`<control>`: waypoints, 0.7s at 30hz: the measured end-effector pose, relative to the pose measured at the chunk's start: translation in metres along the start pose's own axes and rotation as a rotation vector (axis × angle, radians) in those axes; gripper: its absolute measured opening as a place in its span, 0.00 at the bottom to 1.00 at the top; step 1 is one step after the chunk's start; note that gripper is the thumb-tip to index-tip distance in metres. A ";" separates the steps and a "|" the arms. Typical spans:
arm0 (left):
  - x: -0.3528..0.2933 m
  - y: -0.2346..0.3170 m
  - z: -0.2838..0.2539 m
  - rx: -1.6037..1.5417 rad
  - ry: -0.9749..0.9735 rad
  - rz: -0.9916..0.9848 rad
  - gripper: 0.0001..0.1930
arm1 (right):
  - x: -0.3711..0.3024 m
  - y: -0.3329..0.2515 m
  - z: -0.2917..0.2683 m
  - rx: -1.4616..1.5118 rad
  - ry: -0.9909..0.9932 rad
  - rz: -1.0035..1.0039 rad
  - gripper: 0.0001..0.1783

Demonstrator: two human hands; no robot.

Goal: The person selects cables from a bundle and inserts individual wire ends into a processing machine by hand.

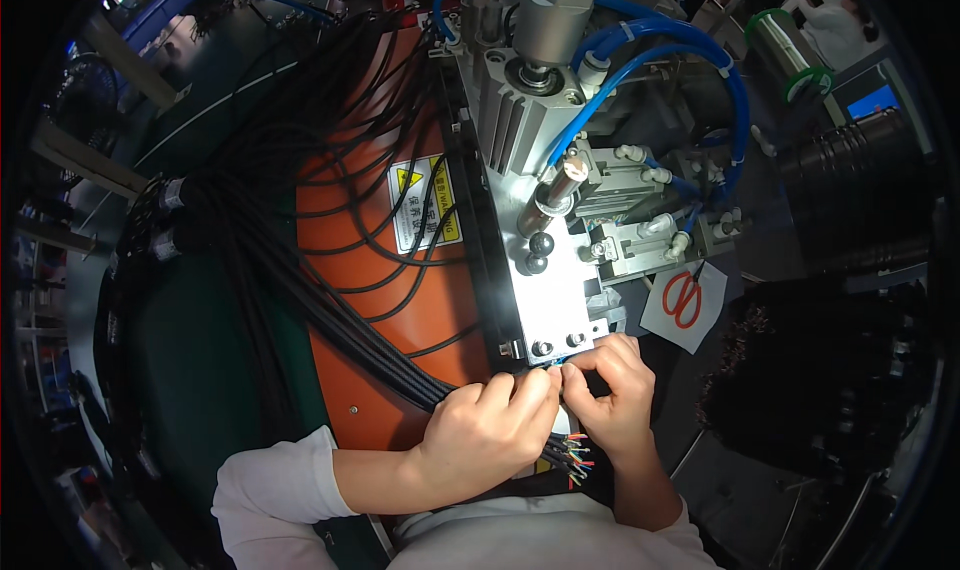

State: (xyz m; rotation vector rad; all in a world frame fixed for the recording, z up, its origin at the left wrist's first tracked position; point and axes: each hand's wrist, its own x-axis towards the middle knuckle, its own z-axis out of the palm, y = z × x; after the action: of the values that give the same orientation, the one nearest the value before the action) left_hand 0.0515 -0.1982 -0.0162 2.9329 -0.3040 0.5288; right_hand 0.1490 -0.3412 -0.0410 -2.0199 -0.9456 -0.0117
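Both of my hands meet at the front end of a brightly lit metal plate (552,310) on a pneumatic machine. My left hand (487,425) is closed in a pinch at the plate's edge. Close beside it, my right hand (617,398) pinches with thumb and forefinger. Something small and bluish shows at the fingertips, too covered to name. Just below the hands lie black cables with stripped, multicoloured wire ends (573,457). A thick bundle of black cables (335,315) runs from the left toward my left hand and passes behind it.
Under the cables is an orange panel (400,345) with a yellow-and-white warning label (424,204). Metal cylinders (540,110) with blue air hoses (735,85) rise at the back. To the right are a white tag (684,305), dark cable bundles (815,370) and a spool (788,54).
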 end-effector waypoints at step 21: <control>0.004 -0.008 -0.005 -0.070 0.052 -0.007 0.10 | -0.022 0.021 0.016 0.541 0.076 0.456 0.05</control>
State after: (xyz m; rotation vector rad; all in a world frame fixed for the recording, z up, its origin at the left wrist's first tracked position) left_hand 0.0557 -0.1900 -0.0109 2.8471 -0.2989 0.5803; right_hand 0.1409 -0.3499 -0.0736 -1.6645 -0.3653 0.3744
